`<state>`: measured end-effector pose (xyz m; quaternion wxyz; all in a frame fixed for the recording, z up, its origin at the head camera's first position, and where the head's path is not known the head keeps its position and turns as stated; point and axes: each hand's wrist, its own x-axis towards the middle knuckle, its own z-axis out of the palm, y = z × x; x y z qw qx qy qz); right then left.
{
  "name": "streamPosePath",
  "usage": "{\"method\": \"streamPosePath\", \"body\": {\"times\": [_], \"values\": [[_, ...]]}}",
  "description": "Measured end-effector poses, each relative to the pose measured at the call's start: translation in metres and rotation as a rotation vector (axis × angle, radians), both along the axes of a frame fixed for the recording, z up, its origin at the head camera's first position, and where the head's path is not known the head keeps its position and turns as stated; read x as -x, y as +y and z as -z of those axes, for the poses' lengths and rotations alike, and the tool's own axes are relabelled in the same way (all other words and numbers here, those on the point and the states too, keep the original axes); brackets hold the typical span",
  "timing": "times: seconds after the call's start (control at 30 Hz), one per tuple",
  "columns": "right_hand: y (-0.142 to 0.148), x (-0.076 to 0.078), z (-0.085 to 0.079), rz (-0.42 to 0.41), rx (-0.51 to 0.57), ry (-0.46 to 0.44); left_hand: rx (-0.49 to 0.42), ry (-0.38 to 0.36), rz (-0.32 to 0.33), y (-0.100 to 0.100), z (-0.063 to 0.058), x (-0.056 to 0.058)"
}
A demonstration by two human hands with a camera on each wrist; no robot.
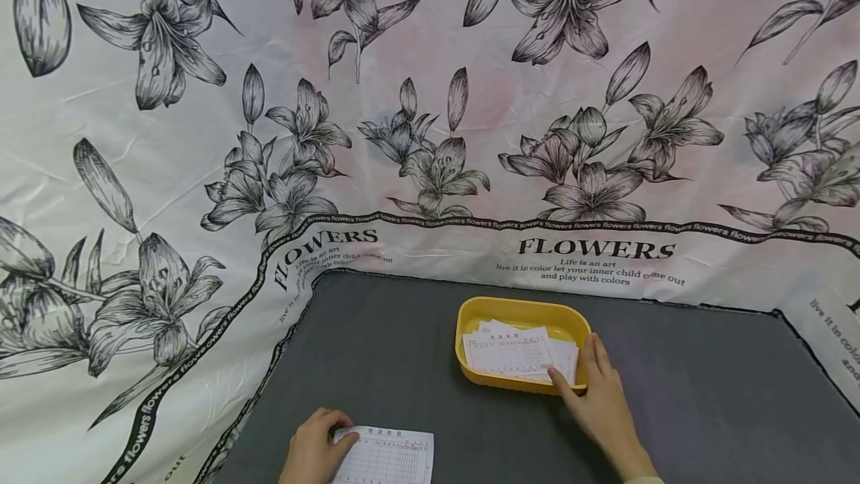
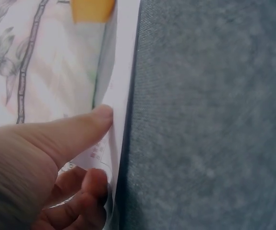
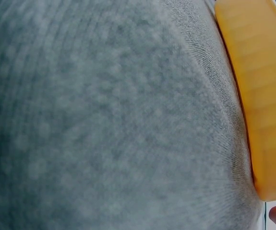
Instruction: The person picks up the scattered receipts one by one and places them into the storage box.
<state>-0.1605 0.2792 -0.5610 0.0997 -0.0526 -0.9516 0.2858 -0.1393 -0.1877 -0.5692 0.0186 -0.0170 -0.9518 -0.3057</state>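
Note:
At the front of the grey table, my left hand (image 1: 316, 447) pinches the upper left corner of a printed paper form (image 1: 396, 458), a white sheet with a ruled table. In the left wrist view the thumb lies on one face of the sheet (image 2: 124, 62), with curled fingers behind it. My right hand (image 1: 601, 402) holds the right end of a yellow plastic tray (image 1: 524, 308), thumb at the front rim and fingers along the right side. Several similar printed forms (image 1: 507, 353) lie overlapping inside. The right wrist view shows the tray's side (image 3: 265, 96) and one fingertip.
A dark grey cloth (image 1: 376, 357) covers the tabletop. White fabric (image 1: 430, 118) printed with lilies and the word FLOWERS hangs behind the table and along its left side; more of it shows at the right edge.

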Motion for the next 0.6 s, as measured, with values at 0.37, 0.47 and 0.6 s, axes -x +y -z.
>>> {"method": "streamPosePath", "body": {"times": [0.37,0.47,0.6], "values": [[-0.001,-0.0013,-0.0003,-0.003,0.003,0.017,-0.068,-0.082,0.017,-0.0024,-0.0002,0.0013],[-0.001,-0.0014,-0.0004,-0.002,0.005,0.015,-0.124,-0.106,0.021,-0.0042,-0.0028,0.0012],[-0.0013,-0.0018,-0.0007,0.002,0.009,0.006,-0.225,-0.132,0.066,-0.0092,-0.0054,0.0016]]}}
